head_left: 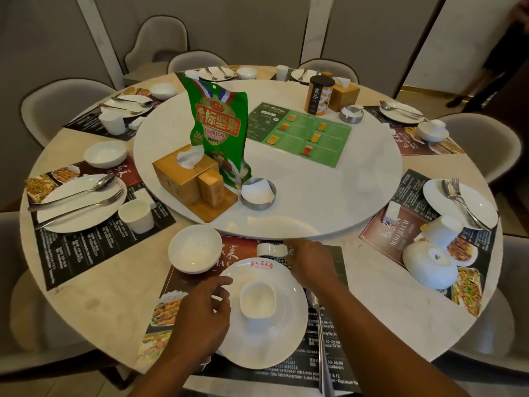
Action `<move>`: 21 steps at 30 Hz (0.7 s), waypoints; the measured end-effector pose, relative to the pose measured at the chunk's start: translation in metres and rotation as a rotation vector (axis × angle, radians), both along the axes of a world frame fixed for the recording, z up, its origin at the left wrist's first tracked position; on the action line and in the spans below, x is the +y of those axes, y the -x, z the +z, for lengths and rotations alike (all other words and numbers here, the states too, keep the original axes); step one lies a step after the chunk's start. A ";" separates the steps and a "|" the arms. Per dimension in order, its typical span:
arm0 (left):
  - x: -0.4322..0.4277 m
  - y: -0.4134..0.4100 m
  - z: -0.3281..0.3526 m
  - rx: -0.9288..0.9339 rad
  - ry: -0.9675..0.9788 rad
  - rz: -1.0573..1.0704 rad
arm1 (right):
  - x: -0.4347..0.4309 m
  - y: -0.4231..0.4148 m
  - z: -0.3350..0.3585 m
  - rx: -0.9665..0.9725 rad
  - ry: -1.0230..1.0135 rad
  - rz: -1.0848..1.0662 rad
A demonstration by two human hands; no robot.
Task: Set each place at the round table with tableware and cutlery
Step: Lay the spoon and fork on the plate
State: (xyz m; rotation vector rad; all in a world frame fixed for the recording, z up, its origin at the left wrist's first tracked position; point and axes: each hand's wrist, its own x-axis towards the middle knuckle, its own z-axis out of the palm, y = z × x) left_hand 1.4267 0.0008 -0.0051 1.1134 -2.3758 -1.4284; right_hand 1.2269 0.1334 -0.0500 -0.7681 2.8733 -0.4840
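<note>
A white plate (257, 333) lies on a printed paper placemat (329, 365) at the near edge of a round table (100, 308), straight below the camera. This plate is the landmark for everything else. A small white cup (257, 300) stands on its middle, open side up. The person's left hand (201, 313) rests on the plate's left rim, fingers loosely curled and slightly spread, thumb toward the cup; it grips nothing that can be seen. The right hand (310, 265) reaches over the plate's far right rim, fingers bent toward a small white dish (270, 249) just beyond the plate; whether it pinches the dish cannot be told. A spoon (319, 325) lies on the mat just right of the plate, partly hidden by the right forearm. An empty white bowl (194, 249) sits just beyond the plate's far left rim.

Beyond the plate, the table's middle holds a white turntable (329, 190) with a green snack bag (219, 124), a wooden tissue box (183, 176), a metal ashtray (258, 194) and a green menu card (303, 136). Left and right of the plate, further places carry plates, bowls, cups and cutlery.
</note>
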 end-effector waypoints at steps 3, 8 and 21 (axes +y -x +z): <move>-0.006 -0.001 -0.003 -0.017 -0.002 -0.018 | -0.008 0.009 -0.006 -0.041 -0.072 0.104; -0.015 -0.003 -0.013 -0.019 0.000 -0.047 | -0.008 0.014 -0.017 -0.007 -0.115 0.092; -0.007 0.001 -0.021 -0.048 -0.018 -0.091 | 0.013 0.023 -0.019 -0.024 -0.019 -0.030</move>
